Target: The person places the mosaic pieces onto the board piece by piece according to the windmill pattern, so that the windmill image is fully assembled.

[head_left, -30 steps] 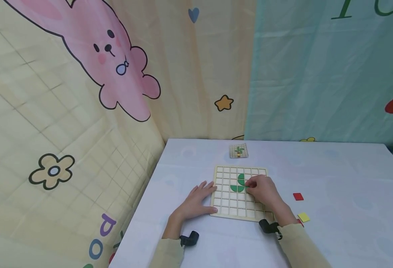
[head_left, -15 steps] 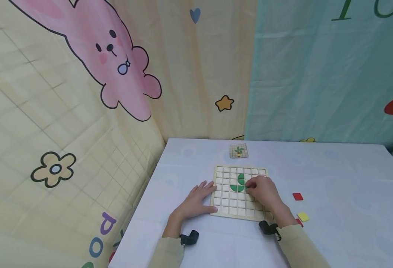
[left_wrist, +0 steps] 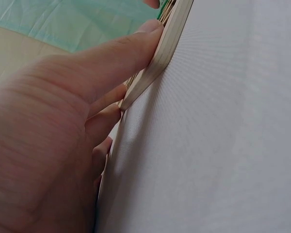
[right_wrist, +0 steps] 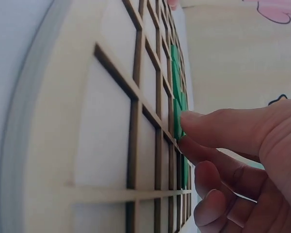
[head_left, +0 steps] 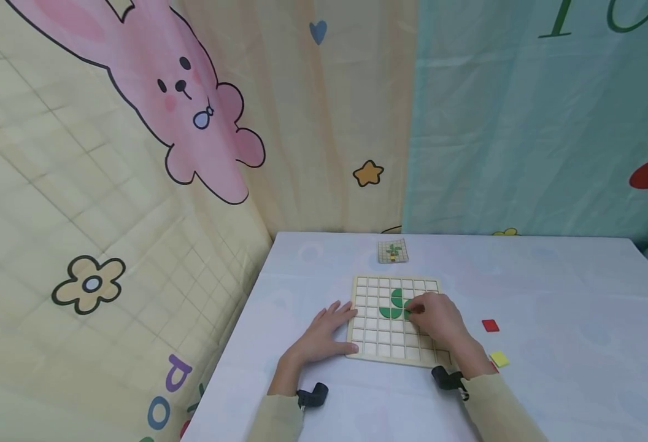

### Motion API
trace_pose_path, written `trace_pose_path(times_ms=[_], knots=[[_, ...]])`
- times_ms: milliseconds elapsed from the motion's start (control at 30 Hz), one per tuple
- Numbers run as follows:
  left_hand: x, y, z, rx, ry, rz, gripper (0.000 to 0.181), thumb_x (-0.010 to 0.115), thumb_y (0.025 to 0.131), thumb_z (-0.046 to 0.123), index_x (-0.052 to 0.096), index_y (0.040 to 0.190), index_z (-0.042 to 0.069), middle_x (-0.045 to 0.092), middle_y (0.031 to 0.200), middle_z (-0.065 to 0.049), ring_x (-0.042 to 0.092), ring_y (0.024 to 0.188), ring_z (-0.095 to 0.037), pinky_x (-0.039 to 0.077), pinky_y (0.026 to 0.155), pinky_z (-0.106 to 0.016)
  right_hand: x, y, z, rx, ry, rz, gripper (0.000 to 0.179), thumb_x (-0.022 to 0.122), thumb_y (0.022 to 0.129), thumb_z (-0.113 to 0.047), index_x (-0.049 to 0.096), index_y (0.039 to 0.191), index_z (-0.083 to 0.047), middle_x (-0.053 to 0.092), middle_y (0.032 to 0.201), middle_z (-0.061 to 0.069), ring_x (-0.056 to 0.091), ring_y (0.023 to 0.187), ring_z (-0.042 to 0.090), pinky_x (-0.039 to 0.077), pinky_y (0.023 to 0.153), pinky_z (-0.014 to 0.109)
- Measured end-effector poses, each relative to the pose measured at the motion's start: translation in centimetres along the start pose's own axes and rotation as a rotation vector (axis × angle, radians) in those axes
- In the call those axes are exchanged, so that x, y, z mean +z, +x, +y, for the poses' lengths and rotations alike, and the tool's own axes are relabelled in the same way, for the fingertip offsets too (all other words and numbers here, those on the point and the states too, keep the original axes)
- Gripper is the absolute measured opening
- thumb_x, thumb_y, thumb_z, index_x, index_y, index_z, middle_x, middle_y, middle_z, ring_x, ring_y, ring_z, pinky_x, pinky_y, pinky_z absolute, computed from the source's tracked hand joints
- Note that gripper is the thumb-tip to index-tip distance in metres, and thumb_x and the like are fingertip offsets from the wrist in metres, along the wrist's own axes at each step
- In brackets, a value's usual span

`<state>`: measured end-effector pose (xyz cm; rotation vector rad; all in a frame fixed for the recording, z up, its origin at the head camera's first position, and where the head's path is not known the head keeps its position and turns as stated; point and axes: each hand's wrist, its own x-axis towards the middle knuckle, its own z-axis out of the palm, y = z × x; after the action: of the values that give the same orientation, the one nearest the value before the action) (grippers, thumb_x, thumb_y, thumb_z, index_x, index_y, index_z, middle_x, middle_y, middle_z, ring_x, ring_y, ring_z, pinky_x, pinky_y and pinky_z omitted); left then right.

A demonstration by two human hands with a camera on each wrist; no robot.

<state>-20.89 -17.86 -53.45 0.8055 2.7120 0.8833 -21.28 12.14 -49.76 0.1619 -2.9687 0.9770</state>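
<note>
A pale wooden grid board (head_left: 370, 352) lies on the white-covered table, with several green rounded tiles (head_left: 391, 313) in its middle cells. My left hand (head_left: 324, 334) rests at the board's left edge, fingers spread; in the left wrist view the thumb (left_wrist: 131, 48) touches the board's rim (left_wrist: 165, 53). Over the right half of the board, my right hand (head_left: 439, 316) pinches a green tile (right_wrist: 177, 119) between thumb and index finger, at the grid's surface. The fingers partly cover this tile in the head view, and the other fingers curl in loosely.
Behind the board lies a small gridded card (head_left: 393, 251) printed with a green plant figure. To the right are a red tile (head_left: 490, 325) and a yellow tile (head_left: 499, 358), with another red piece mostly hidden beside the yellow one. Printed curtains (head_left: 324, 123) hang behind the table.
My right hand has shifted very slightly to the right, and more green shows at its fingertips. The left hand keeps its place on the board.
</note>
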Motion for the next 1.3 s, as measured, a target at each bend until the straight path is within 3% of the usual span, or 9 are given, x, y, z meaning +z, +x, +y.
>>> trace_pose_path(times_ms=[300, 533, 767, 1000, 1300], knots=[[0.2, 0.0, -0.1, -0.013, 0.016, 0.006, 0.086, 0.071, 0.086, 0.060, 0.038, 0.157, 0.025, 0.023, 0.165, 0.009, 0.006, 0.154, -0.018, 0.006, 0.124, -0.045, -2.3, -0.8, 0.7, -0.014, 0.020, 0.000, 0.021, 0.075, 0.089, -0.012, 0.077, 0.110, -0.011, 0.065, 0.087, -0.002, 0.058, 0.081, 0.020, 0.051, 0.065, 0.033], [0.4, 0.1, -0.2, -0.006, 0.017, 0.006, 0.085, 0.070, 0.086, 0.060, 0.038, 0.157, 0.026, 0.023, 0.165, 0.011, 0.006, 0.154, -0.017, 0.007, 0.124, -0.046, -4.6, -2.1, 2.6, -0.028, 0.012, 0.031, 0.021, 0.074, 0.090, -0.012, 0.076, 0.111, -0.010, 0.067, 0.090, 0.000, 0.059, 0.082, 0.020, 0.052, 0.067, 0.034], [0.2, 0.1, -0.2, -0.012, 0.019, 0.001, 0.086, 0.070, 0.086, 0.061, 0.038, 0.157, 0.025, 0.022, 0.165, 0.011, 0.006, 0.154, -0.017, 0.006, 0.124, -0.046, -6.4, -3.7, 5.0, -0.029, -0.001, -0.015, 0.021, 0.073, 0.091, -0.011, 0.075, 0.112, -0.010, 0.069, 0.095, 0.000, 0.061, 0.088, 0.021, 0.056, 0.073, 0.038], [0.0, 0.2, -0.1, 0.003, 0.023, 0.015, 0.085, 0.070, 0.086, 0.059, 0.038, 0.157, 0.024, 0.023, 0.165, 0.008, 0.008, 0.154, -0.021, 0.007, 0.124, -0.048, -7.1, -4.6, 6.3, -0.004, -0.020, -0.060, 0.021, 0.075, 0.090, -0.013, 0.075, 0.110, -0.012, 0.068, 0.092, -0.002, 0.061, 0.087, 0.021, 0.057, 0.077, 0.044], [0.4, 0.1, -0.4, -0.010, 0.013, 0.005, 0.087, 0.069, 0.085, 0.063, 0.037, 0.157, 0.027, 0.021, 0.165, 0.012, 0.006, 0.154, -0.018, 0.006, 0.124, -0.046, -7.2, -5.2, 7.1, 0.049, -0.031, -0.125, 0.025, 0.078, 0.088, -0.017, 0.074, 0.112, -0.012, 0.065, 0.088, -0.002, 0.058, 0.084, 0.021, 0.056, 0.071, 0.036]])
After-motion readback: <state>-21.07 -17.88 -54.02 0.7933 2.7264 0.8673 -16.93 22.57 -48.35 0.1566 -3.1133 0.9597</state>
